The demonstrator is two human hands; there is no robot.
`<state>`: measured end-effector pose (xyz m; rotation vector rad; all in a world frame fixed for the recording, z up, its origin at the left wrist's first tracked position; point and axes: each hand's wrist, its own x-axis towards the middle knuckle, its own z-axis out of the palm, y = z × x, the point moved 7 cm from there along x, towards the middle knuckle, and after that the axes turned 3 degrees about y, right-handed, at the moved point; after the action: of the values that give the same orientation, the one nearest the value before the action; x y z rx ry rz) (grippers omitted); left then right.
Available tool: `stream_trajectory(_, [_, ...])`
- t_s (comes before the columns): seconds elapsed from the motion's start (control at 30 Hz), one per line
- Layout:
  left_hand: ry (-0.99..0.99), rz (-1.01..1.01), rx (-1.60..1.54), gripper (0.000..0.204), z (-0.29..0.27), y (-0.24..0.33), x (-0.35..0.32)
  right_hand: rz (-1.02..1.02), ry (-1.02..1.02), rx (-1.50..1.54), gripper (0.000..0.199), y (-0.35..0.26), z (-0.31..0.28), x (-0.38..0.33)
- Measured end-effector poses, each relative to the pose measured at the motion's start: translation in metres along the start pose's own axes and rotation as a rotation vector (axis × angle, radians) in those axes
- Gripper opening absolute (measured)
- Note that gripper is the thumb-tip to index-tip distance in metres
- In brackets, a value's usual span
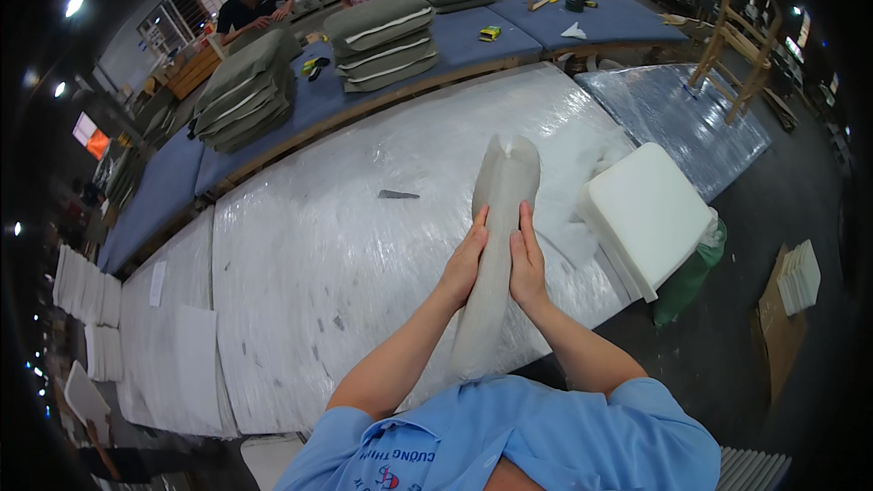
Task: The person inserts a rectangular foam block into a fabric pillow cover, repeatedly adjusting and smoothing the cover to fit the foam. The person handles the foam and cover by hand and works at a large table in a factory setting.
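Observation:
A long, beige-grey fabric-covered cushion [496, 245], folded or squeezed lengthwise, stands between my hands in the middle of the view. Its far end spreads into two rounded lobes with a notch, and its near end reaches my blue shirt. My left hand [467, 259] presses on its left side with the fingers pointing away from me. Against the right side lies my right hand [527, 259], fingers straight and close together. Whatever is inside the fold is hidden. Below it is a table covered in clear plastic film [318, 245].
White foam seat pads [650, 214] are stacked at the table's right edge, above a green bag [693, 277]. A dark scrap [398, 195] lies on the film. Grey-green cushion stacks [382, 41] stand on the blue table [509, 32]; two people are behind it. A wooden chair frame [741, 45] stands far right.

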<state>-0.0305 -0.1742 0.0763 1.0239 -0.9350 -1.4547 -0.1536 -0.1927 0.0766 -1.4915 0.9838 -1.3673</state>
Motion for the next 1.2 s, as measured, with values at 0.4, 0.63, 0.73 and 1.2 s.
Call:
stream_trajectory(0.4, [0.213,0.005,-0.117,0.060,-0.030,-0.011,-0.011,0.215,0.128,0.172,0.054,0.033,0.019,0.010])
stream_trajectory(0.63, [0.218,0.008,0.009,0.067,-0.054,-0.017,0.069,0.004,0.570,-0.278,0.052,0.066,-0.023,0.139])
stream_trajectory(0.73, [0.334,-0.020,0.145,0.081,-0.071,-0.001,0.106,0.214,0.324,-0.103,0.049,0.099,-0.016,0.158])
stream_trajectory(1.2, [0.045,0.155,0.002,0.025,-0.117,0.001,0.179,0.109,0.201,-0.003,0.033,0.098,0.010,0.173])
